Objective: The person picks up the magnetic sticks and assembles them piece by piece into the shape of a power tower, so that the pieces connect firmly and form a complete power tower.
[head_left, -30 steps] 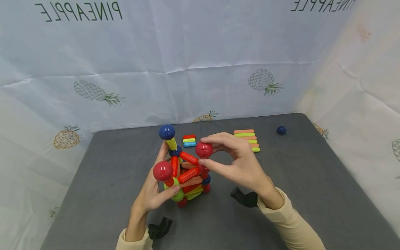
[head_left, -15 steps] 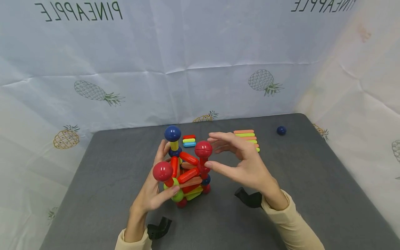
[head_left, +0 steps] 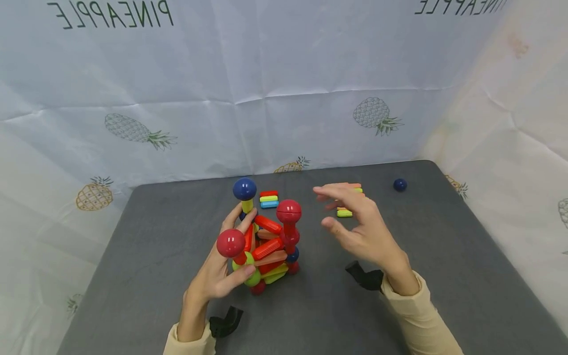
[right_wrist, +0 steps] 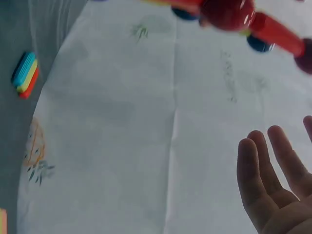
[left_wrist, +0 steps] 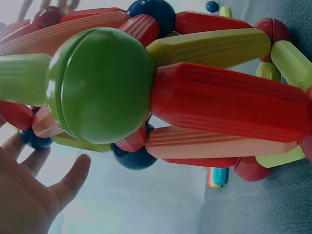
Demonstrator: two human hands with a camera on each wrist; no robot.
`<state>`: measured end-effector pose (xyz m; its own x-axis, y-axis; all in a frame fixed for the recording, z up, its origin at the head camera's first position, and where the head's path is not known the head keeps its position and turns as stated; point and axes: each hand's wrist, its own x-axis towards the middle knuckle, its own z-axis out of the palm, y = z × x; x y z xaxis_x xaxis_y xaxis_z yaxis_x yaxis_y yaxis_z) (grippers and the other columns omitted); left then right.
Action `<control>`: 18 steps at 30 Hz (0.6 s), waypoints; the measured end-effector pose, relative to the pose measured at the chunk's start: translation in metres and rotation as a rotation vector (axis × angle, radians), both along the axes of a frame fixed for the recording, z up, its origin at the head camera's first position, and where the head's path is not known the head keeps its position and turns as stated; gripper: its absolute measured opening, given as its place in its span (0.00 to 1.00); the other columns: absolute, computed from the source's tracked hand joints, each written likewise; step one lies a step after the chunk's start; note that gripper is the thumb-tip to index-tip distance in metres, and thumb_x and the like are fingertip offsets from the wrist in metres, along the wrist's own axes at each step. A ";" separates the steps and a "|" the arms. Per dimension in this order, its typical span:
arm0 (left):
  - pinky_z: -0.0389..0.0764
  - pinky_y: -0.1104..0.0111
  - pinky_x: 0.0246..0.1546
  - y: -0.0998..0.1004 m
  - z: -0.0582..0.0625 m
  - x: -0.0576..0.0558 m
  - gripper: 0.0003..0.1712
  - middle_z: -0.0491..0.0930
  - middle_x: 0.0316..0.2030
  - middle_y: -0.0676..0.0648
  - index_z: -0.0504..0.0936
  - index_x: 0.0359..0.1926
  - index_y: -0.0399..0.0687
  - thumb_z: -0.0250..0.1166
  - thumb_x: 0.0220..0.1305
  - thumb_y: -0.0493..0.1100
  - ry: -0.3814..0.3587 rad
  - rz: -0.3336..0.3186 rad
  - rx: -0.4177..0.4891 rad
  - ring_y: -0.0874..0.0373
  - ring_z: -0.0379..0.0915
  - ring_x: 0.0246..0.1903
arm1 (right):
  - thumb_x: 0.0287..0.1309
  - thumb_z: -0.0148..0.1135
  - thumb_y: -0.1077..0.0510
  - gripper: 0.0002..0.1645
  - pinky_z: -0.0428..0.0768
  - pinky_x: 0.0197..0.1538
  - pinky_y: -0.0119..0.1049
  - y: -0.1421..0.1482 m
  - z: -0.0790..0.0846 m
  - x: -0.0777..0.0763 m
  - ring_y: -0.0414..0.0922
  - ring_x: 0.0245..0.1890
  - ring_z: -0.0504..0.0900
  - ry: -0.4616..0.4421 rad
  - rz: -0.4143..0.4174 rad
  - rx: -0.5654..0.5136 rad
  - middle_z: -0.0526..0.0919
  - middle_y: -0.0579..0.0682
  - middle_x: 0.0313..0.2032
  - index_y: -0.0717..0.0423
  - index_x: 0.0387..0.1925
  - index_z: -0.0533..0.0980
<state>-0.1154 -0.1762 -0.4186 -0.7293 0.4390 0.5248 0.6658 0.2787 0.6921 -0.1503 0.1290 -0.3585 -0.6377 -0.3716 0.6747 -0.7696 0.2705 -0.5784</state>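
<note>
A magnetic ball-and-rod structure [head_left: 268, 249] stands on the table in the head view, made of red, orange and yellow-green rods with coloured balls. My left hand [head_left: 215, 271] holds its left side, thumb by the green ball [left_wrist: 105, 85] and fingers around the back post. That post is a yellow rod [head_left: 247, 205] topped by a blue ball [head_left: 244, 189]. Red balls top two other posts, one at the front left [head_left: 230, 243] and one at the right [head_left: 289, 211]. My right hand [head_left: 364, 229] hovers to the right, fingers apart and holding nothing.
Short red, yellow and blue rods [head_left: 268, 199] lie behind the structure. Longer orange and yellow-green rods [head_left: 344, 213] lie partly hidden behind my right hand. A loose blue ball [head_left: 400, 185] sits at the back right. A printed cloth [head_left: 275, 123] hangs behind the table.
My right hand has let go of the right post's red ball and moved right. The back post, tilted before, now stands straighter, and a left finger has come in front of it.
</note>
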 end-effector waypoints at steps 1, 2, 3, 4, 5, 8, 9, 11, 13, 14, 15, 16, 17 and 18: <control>0.57 0.24 0.64 0.000 0.000 0.000 0.51 0.44 0.79 0.33 0.58 0.78 0.38 0.65 0.52 0.41 0.006 -0.003 -0.002 0.53 0.41 0.79 | 0.70 0.60 0.39 0.32 0.81 0.54 0.27 0.005 -0.003 -0.004 0.42 0.51 0.81 0.005 -0.045 0.006 0.83 0.55 0.54 0.58 0.62 0.78; 0.57 0.24 0.65 0.000 0.000 -0.001 0.51 0.44 0.78 0.33 0.57 0.78 0.38 0.65 0.52 0.42 0.008 -0.006 -0.003 0.52 0.41 0.79 | 0.71 0.61 0.43 0.29 0.80 0.55 0.28 0.010 -0.005 -0.009 0.43 0.52 0.81 0.002 -0.098 0.014 0.82 0.55 0.55 0.57 0.62 0.78; 0.56 0.24 0.65 0.001 0.001 -0.001 0.52 0.44 0.78 0.32 0.56 0.78 0.37 0.65 0.52 0.42 0.010 -0.006 -0.005 0.51 0.41 0.79 | 0.71 0.62 0.47 0.26 0.79 0.55 0.29 0.016 -0.009 -0.014 0.44 0.53 0.80 -0.008 -0.156 0.027 0.81 0.56 0.56 0.57 0.62 0.78; 0.56 0.25 0.65 0.001 0.001 -0.001 0.53 0.44 0.78 0.32 0.55 0.78 0.37 0.66 0.52 0.42 0.012 -0.002 -0.009 0.51 0.41 0.79 | 0.70 0.64 0.51 0.24 0.79 0.55 0.32 0.021 -0.013 -0.020 0.46 0.53 0.79 -0.024 -0.213 0.049 0.81 0.56 0.57 0.57 0.62 0.78; 0.57 0.25 0.66 0.000 0.001 -0.001 0.53 0.44 0.78 0.32 0.55 0.79 0.37 0.66 0.53 0.42 0.010 0.003 -0.015 0.51 0.42 0.79 | 0.68 0.66 0.55 0.24 0.79 0.54 0.37 0.027 -0.017 -0.027 0.48 0.52 0.79 -0.042 -0.270 0.085 0.80 0.58 0.57 0.57 0.62 0.78; 0.58 0.26 0.66 -0.001 0.003 -0.001 0.55 0.45 0.78 0.34 0.53 0.80 0.39 0.67 0.53 0.44 -0.001 0.022 -0.028 0.52 0.43 0.78 | 0.63 0.69 0.63 0.23 0.77 0.52 0.52 0.045 -0.036 -0.049 0.56 0.51 0.79 -0.140 -0.382 0.297 0.81 0.63 0.55 0.61 0.59 0.80; 0.59 0.26 0.66 -0.002 0.002 -0.001 0.55 0.45 0.78 0.34 0.53 0.80 0.40 0.67 0.53 0.44 -0.003 0.027 -0.034 0.52 0.44 0.78 | 0.62 0.69 0.63 0.22 0.78 0.53 0.55 0.050 -0.044 -0.055 0.59 0.52 0.79 -0.192 -0.390 0.386 0.82 0.64 0.54 0.62 0.58 0.80; 0.60 0.26 0.65 -0.003 0.002 0.000 0.55 0.45 0.78 0.35 0.53 0.80 0.41 0.67 0.54 0.45 -0.007 0.033 -0.042 0.52 0.44 0.78 | 0.61 0.70 0.64 0.21 0.79 0.54 0.59 0.059 -0.061 -0.066 0.63 0.51 0.81 -0.286 -0.373 0.570 0.84 0.65 0.51 0.64 0.55 0.82; 0.60 0.25 0.65 -0.003 0.002 0.000 0.55 0.45 0.79 0.36 0.53 0.80 0.42 0.67 0.54 0.46 -0.009 0.032 -0.044 0.52 0.44 0.78 | 0.59 0.71 0.65 0.20 0.80 0.55 0.58 0.065 -0.077 -0.074 0.63 0.51 0.82 -0.366 -0.334 0.710 0.85 0.65 0.50 0.65 0.54 0.82; 0.60 0.25 0.65 -0.003 0.002 0.000 0.54 0.45 0.79 0.36 0.54 0.80 0.42 0.67 0.54 0.46 -0.008 0.031 -0.044 0.51 0.44 0.78 | 0.58 0.72 0.65 0.20 0.81 0.55 0.57 0.067 -0.083 -0.076 0.62 0.51 0.83 -0.390 -0.320 0.752 0.85 0.64 0.50 0.65 0.53 0.83; 0.60 0.25 0.65 -0.003 0.002 -0.001 0.54 0.45 0.79 0.36 0.54 0.80 0.42 0.67 0.54 0.46 -0.007 0.030 -0.045 0.51 0.44 0.78 | 0.57 0.73 0.65 0.20 0.82 0.54 0.56 0.068 -0.089 -0.078 0.61 0.50 0.83 -0.397 -0.317 0.780 0.86 0.63 0.50 0.65 0.53 0.83; 0.60 0.25 0.65 -0.002 0.002 -0.001 0.54 0.45 0.79 0.36 0.54 0.80 0.42 0.67 0.54 0.46 -0.008 0.028 -0.044 0.51 0.43 0.78 | 0.56 0.73 0.66 0.20 0.82 0.53 0.55 0.068 -0.093 -0.079 0.60 0.49 0.84 -0.395 -0.313 0.801 0.86 0.63 0.49 0.65 0.52 0.83; 0.60 0.26 0.65 -0.002 0.003 -0.001 0.54 0.45 0.79 0.36 0.54 0.80 0.42 0.67 0.54 0.45 -0.009 0.027 -0.043 0.51 0.44 0.78 | 0.55 0.74 0.66 0.21 0.82 0.53 0.55 0.068 -0.097 -0.080 0.59 0.48 0.84 -0.392 -0.315 0.814 0.86 0.62 0.48 0.64 0.52 0.83; 0.60 0.26 0.65 -0.002 0.003 -0.001 0.53 0.45 0.79 0.36 0.55 0.80 0.42 0.67 0.53 0.45 -0.010 0.027 -0.044 0.51 0.44 0.78 | 0.55 0.74 0.66 0.21 0.81 0.54 0.55 0.068 -0.100 -0.081 0.59 0.47 0.83 -0.380 -0.320 0.826 0.86 0.61 0.47 0.64 0.52 0.84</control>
<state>-0.1159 -0.1780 -0.4158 -0.7466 0.4411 0.4980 0.6505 0.3267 0.6857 -0.2315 0.1968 -0.4582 -0.9133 -0.4072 0.0056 -0.3892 0.8686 -0.3068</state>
